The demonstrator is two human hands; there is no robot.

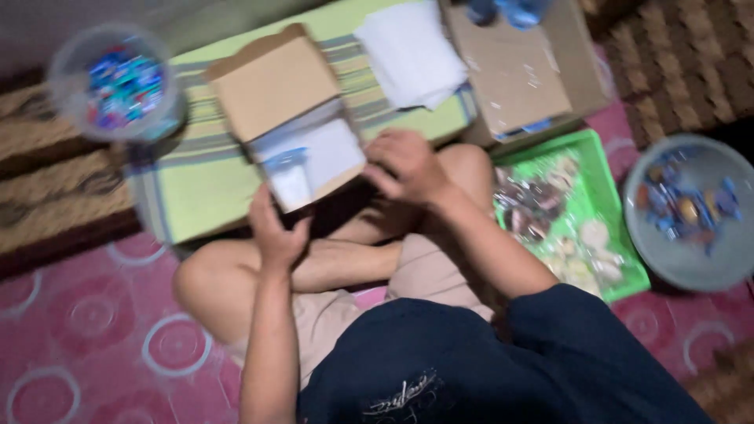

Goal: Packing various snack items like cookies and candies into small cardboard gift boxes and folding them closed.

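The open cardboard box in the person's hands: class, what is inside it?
Inside the open cardboard box lies white paper lining and a small clear cup. The picture is blurred; anything under the paper stays hidden.

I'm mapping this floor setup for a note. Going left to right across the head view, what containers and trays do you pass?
Clear round tub of colourful wrapped pieces → open cardboard box held between the left hand and right hand → stack of white paper → flat cardboard box → green tray of wrapped snacks → grey bowl of wrapped candies.

Green tray [620, 206], pink ringed mat [94, 330] (white circles), striped yellow-green cloth [200, 169]
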